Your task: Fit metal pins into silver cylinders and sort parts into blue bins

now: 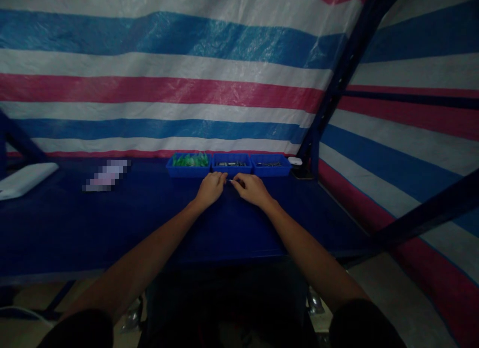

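My left hand (211, 189) and my right hand (251, 188) are close together above the blue table, just in front of the bins. A thin, light-coloured piece (229, 180) spans the small gap between their fingertips. Both hands are closed in a pinch at its ends; its exact kind is too small to make out. Behind the hands stands a middle blue bin (232, 171) with small grey metal parts (231, 164). To its left, another blue bin (189, 172) holds green plastic pieces (190, 160). The right-hand blue bin (271, 171) contains thin metal pieces (270, 164).
A white case (295, 161) and a dark flat object (303, 174) lie right of the bins. A blurred-out sheet (107, 175) and a white slab-like object (28, 179) rest on the blue table (142, 233) at left. Striped sheeting and blue posts (337, 78) enclose it.
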`<state>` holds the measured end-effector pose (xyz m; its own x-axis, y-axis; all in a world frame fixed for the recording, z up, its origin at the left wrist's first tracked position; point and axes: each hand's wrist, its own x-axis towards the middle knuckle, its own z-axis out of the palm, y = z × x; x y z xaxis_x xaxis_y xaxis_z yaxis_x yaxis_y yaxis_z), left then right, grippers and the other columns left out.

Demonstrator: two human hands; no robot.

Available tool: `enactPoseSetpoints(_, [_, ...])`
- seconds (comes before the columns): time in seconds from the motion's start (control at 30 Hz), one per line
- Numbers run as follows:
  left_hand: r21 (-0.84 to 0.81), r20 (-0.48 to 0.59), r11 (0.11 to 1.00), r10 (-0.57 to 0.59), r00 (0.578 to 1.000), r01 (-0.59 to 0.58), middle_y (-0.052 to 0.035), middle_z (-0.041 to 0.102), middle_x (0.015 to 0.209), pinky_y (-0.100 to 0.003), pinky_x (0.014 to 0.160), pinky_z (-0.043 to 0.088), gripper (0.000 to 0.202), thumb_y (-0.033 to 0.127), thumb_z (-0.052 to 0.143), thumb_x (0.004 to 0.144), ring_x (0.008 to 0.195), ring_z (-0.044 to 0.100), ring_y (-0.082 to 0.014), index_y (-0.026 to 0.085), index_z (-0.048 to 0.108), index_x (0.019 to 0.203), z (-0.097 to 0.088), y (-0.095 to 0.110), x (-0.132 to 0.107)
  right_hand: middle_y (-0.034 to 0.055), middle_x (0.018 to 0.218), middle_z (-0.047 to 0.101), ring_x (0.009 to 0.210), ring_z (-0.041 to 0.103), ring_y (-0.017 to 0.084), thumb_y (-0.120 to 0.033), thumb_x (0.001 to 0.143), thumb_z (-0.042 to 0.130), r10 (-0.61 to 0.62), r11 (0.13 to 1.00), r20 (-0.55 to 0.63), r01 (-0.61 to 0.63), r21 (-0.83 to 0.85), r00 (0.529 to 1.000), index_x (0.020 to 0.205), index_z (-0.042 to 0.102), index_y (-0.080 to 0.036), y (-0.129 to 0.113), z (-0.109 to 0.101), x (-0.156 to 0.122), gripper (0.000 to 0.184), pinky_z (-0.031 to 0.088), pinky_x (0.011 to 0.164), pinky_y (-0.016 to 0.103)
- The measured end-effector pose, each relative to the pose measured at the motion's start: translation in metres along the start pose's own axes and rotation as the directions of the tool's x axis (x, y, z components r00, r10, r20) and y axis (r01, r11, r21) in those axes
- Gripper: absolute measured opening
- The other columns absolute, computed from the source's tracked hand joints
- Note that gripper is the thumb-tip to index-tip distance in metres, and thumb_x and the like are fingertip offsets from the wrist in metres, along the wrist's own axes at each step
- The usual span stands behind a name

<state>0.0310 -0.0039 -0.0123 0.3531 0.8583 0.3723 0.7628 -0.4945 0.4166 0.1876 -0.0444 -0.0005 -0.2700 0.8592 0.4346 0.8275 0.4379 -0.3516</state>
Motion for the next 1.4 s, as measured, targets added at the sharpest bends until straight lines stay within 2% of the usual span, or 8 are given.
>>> enactPoseSetpoints(0.13, [-0.009,-0.002,1.0,-0.009,1.0,0.009,-0.0052,0.063,0.075,-0.029,0.07,0.04,0.046,0.041,0.022,0.091,0.075,0.056,-0.018,0.017,0.058,0.076,0.0,0.005,-0.003,0.0025,0.071,0.064,0.065,0.056,0.013,-0.035,0.087,0.039,0.055,0.99,-0.139,-0.072,-0.12,0.989,0.073,0.061,-0.019,0.007,-0.015,0.006,0.03,0.032,0.058,0.022])
enactPoseSetpoints(0.3, [0.229,0.038,0.971,0.064,0.997,-0.071,-0.0092,0.061,0.094,-0.037,0.076,0.038,0.037,0.05,0.048,0.078,0.093,0.052,-0.0264,0.017,0.058,0.089,0.012,0.012,0.003,0.0094,0.077,0.066,0.074,0.06,0.021,-0.05,0.085,0.036,0.459,0.815,-0.409,-0.557,-0.159,0.789,0.083,0.063,-0.018,0.042,-0.032,0.012,0.042,0.036,0.061,0.026])
enactPoseSetpoints(0.4, [0.287,0.079,0.955,0.05,0.996,-0.071,-0.0102,0.059,0.098,-0.04,0.08,0.037,0.024,0.037,0.046,0.082,0.096,0.05,-0.0266,0.017,0.059,0.089,0.018,0.012,0.009,0.0093,0.078,0.066,0.074,0.061,0.022,-0.049,0.085,0.038,0.457,0.834,-0.294,-0.519,-0.187,0.84,0.083,0.063,-0.02,0.048,-0.023,0.009,0.038,0.037,0.061,0.027])
enactPoseSetpoints(0.63, [0.04,0.108,0.994,0.098,0.989,-0.103,-0.0069,0.064,0.09,-0.032,0.081,0.04,0.023,0.027,0.041,0.086,0.088,0.054,-0.0196,0.017,0.061,0.087,0.011,0.002,0.007,0.0003,0.076,0.063,0.064,0.056,0.013,-0.034,0.08,0.053,0.073,0.997,0.075,-0.073,-0.011,0.995,0.098,0.057,-0.023,0.021,0.004,0.005,0.021,0.033,0.056,0.022])
enactPoseSetpoints(0.97, [-0.143,-0.019,0.99,0.012,1.0,-0.015,-0.0028,0.065,0.066,-0.025,0.067,0.041,0.046,0.041,0.03,0.088,0.067,0.06,-0.0159,0.017,0.06,0.063,-0.003,0.006,0.003,0.0018,0.074,0.061,0.067,0.054,0.012,-0.033,0.088,0.039,-0.076,0.992,0.006,0.076,-0.096,0.997,0.074,0.059,-0.02,0.007,-0.004,0.002,0.027,0.032,0.061,0.022])
enactPoseSetpoints(1.1, [-0.159,0.006,0.987,-0.013,1.0,0.014,-0.0019,0.06,0.062,-0.027,0.066,0.043,0.051,0.044,0.025,0.089,0.065,0.059,-0.016,0.017,0.06,0.063,-0.002,0.006,0.0,0.0053,0.075,0.064,0.07,0.058,0.016,-0.037,0.09,0.033,0.129,0.967,-0.207,-0.169,-0.192,0.97,0.075,0.06,-0.019,0.022,-0.014,0.01,0.036,0.034,0.062,0.024])
enactPoseSetpoints(1.27, [-0.044,-0.152,0.993,0.105,0.983,-0.113,-0.0093,0.053,0.108,-0.03,0.086,0.043,0.029,0.035,0.041,0.085,0.093,0.056,-0.0176,0.016,0.06,0.095,0.005,0.004,0.002,0.0134,0.086,0.065,0.081,0.061,0.024,-0.052,0.086,0.035,0.552,0.774,-0.333,-0.618,-0.137,0.765,0.106,0.055,-0.016,0.056,-0.02,0.014,0.046,0.04,0.068,0.031])
enactPoseSetpoints(1.4, [0.013,-0.131,0.984,0.176,0.976,-0.176,-0.0129,0.038,0.13,-0.035,0.1,0.034,0.043,0.033,0.043,0.084,0.115,0.045,-0.0223,0.015,0.045,0.123,0.008,0.004,0.018,0.0091,0.093,0.066,0.085,0.062,0.022,-0.053,0.087,0.031,0.494,0.857,-0.193,-0.512,-0.057,0.848,0.123,0.045,-0.023,0.061,-0.009,0.014,0.049,0.042,0.072,0.03])
